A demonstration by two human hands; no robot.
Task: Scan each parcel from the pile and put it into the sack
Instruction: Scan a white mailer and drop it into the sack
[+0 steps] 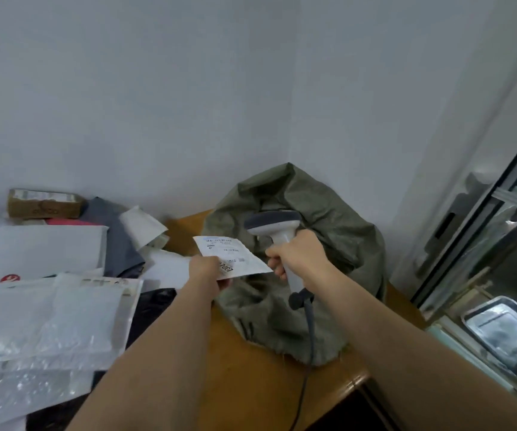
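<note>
Holding a small flat parcel (230,256) up by its near corner, the left hand (208,270) pinches it between thumb and curled fingers, so the printed label faces up and stays uncovered, apparently so the code can be read. The right hand (299,255) is wrapped tight round the handle of the scanner (277,233), whose dark head points left and down toward that label; its cable (310,331) hangs down over the table (251,377). Most of the parcel juts forward and right of the pinching fingers, its far edge just beside the scanner handle, and the whole thing hangs over the slumped green sack (319,213), which probably keeps the drop short once the scan is done. The sack's mouth looks gathered and partly folded, so how open it is cannot be told. The pile (48,300) of mailers lies to the left on the table, well apart from both hands.
</note>
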